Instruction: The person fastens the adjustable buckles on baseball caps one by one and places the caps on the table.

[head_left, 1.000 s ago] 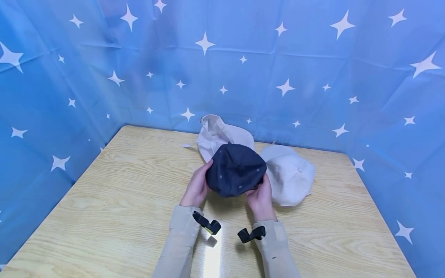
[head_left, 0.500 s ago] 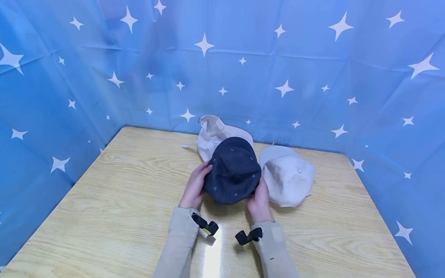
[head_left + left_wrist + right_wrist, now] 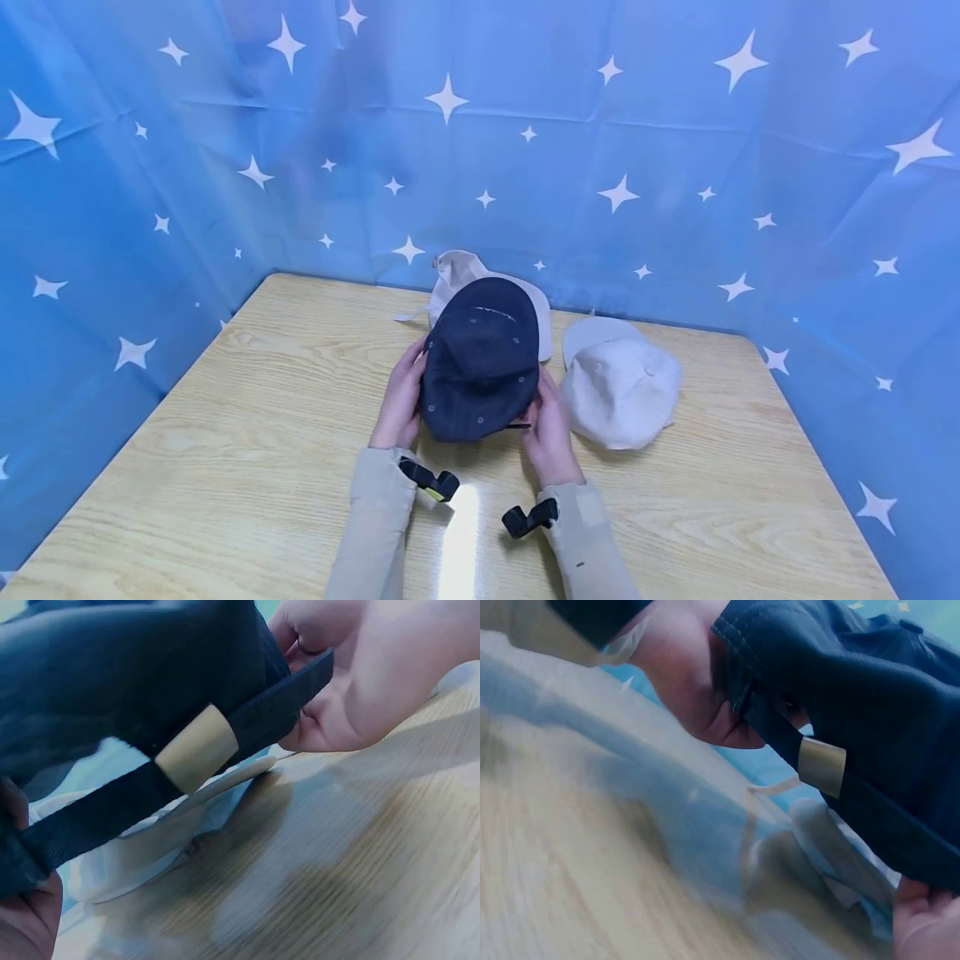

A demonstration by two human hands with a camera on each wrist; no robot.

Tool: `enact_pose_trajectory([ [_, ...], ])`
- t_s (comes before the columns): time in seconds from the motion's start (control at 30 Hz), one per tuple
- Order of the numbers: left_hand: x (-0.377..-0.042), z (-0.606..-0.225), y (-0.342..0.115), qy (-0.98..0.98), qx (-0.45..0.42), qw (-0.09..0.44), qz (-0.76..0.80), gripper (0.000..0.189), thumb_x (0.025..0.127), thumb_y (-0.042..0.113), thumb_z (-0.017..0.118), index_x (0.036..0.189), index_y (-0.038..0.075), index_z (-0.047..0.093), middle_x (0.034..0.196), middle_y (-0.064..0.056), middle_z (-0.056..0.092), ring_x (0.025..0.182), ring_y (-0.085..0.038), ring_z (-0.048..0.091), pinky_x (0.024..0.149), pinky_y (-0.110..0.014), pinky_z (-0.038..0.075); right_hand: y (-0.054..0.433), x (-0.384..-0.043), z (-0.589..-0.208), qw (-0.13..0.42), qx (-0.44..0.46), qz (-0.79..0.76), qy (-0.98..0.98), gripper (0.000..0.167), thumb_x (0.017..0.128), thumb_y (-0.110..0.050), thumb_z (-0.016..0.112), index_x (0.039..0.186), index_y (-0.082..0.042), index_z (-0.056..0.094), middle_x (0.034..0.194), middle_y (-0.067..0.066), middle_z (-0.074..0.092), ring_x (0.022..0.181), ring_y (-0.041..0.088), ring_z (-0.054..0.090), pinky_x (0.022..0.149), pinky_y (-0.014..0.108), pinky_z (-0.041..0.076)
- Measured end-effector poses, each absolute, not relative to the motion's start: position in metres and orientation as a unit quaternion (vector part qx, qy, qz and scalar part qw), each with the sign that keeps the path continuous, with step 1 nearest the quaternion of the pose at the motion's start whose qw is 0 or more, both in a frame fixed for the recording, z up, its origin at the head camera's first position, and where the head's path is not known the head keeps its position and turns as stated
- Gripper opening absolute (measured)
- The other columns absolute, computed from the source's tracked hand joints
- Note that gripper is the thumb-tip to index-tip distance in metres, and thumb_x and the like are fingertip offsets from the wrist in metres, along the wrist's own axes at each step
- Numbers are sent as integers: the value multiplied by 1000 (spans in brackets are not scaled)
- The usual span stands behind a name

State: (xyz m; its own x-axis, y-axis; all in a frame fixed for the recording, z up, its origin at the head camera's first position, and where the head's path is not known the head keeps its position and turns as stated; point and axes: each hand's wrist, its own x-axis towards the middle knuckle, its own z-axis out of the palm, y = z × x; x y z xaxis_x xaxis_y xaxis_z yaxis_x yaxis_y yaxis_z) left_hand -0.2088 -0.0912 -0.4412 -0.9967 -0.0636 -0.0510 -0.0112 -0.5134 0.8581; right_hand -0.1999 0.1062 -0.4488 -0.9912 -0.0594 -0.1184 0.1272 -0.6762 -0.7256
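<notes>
From where I stand, the navy cap (image 3: 482, 371) is up off the table (image 3: 225, 442), near the middle, its brim toward the far side and partly hiding the far pale cap (image 3: 454, 279). The left hand (image 3: 399, 404) holds its left edge and the right hand (image 3: 550, 429) grips its right edge, so the weight is shared from both sides. What I'd worry about first is the crown: it's soft cloth, and squeezing inward could buckle it, while easing off on one side would let the cap tip and drop on that side. At the near side, the back strap (image 3: 105, 814) spans between the hands, with the metal buckle (image 3: 197, 750) on it; a finger caught under there could drag the cap askew on release. The brim is another hazard: lowered or pushed farther, it could nudge the far pale cap, though I can't tell if they touch. A swing rightward might knock the right pale cap (image 3: 626, 396), just beside the right hand.
</notes>
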Motion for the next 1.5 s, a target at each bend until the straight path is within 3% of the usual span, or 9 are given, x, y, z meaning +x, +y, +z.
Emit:
enact_pose_trajectory([
  [0.17, -206, -437, -104, -503, 34, 22, -863, 38, 88, 28, 56, 125, 23, 51, 127, 2, 48, 109, -16, 49, 88, -29, 42, 98, -197, -451, 65, 15, -906, 417, 39, 96, -25, 41, 134, -14, 39, 113, -2, 58, 84, 4, 56, 70, 18, 46],
  [0.4, -197, -428, -121, -500, 14, 33, -865, 42, 91, 26, 51, 132, 19, 44, 130, -2, 47, 110, -15, 49, 88, -27, 42, 78, -195, -453, 70, 34, -901, 428, 36, 97, -25, 38, 132, -19, 40, 99, -3, 58, 52, 3, 41, 47, 15, 34],
  [0.47, -196, -426, -126, -496, 13, 36, -868, 43, 91, 27, 51, 133, 19, 43, 132, 1, 44, 113, -15, 47, 90, -27, 40, 73, -195, -453, 71, 37, -898, 432, 35, 97, -25, 39, 131, -19, 42, 98, -3, 59, 52, 3, 42, 46, 15, 33],
  [0.8, -190, -423, -148, -509, 47, 91, -855, 37, 92, 29, 49, 129, 22, 49, 133, 5, 43, 120, -11, 39, 97, -26, 33, 38, -202, -457, 80, 60, -883, 458, 40, 96, -16, 39, 136, -15, 35, 57, -10, 44, 36, 3, 28, 38, 16, 26],
  [0.93, -188, -424, -153, -498, 74, 115, -857, 40, 90, 33, 52, 128, 21, 50, 132, 5, 44, 120, -10, 39, 98, -26, 32, 25, -205, -462, 87, 61, -887, 450, 41, 95, -16, 42, 135, -14, 36, 63, -10, 50, 36, 2, 28, 39, 16, 26],
  [1.03, -188, -425, -153, -485, 84, 133, -860, 40, 91, 30, 52, 128, 17, 49, 132, 2, 45, 119, -12, 41, 97, -26, 34, 20, -207, -466, 94, 47, -896, 431, 39, 95, -16, 42, 134, -13, 39, 87, -9, 60, 48, -1, 43, 49, 14, 38],
  [1.17, -188, -426, -154, -496, 104, 144, -850, 37, 92, 28, 51, 127, 16, 50, 130, 2, 46, 118, -11, 42, 95, -26, 35, 17, -208, -472, 112, 36, -906, 407, 36, 95, -16, 42, 131, -14, 42, 95, -6, 61, 58, 0, 50, 55, 16, 42],
  [1.37, -185, -425, -163, -498, 95, 159, -847, 41, 90, 31, 53, 128, 17, 49, 132, 3, 44, 120, -10, 40, 97, -26, 33, 9, -210, -470, 123, 30, -893, 432, 37, 94, -14, 42, 132, -17, 43, 73, -7, 56, 42, 3, 35, 42, 16, 32],
  [1.5, -180, -423, -169, -484, 106, 169, -852, 46, 90, 35, 52, 131, 16, 44, 133, 2, 41, 121, -12, 38, 98, -26, 32, 0, -212, -473, 137, 8, -884, 447, 41, 93, -20, 47, 133, -15, 41, 75, -10, 56, 50, 1, 46, 48, 16, 39],
])
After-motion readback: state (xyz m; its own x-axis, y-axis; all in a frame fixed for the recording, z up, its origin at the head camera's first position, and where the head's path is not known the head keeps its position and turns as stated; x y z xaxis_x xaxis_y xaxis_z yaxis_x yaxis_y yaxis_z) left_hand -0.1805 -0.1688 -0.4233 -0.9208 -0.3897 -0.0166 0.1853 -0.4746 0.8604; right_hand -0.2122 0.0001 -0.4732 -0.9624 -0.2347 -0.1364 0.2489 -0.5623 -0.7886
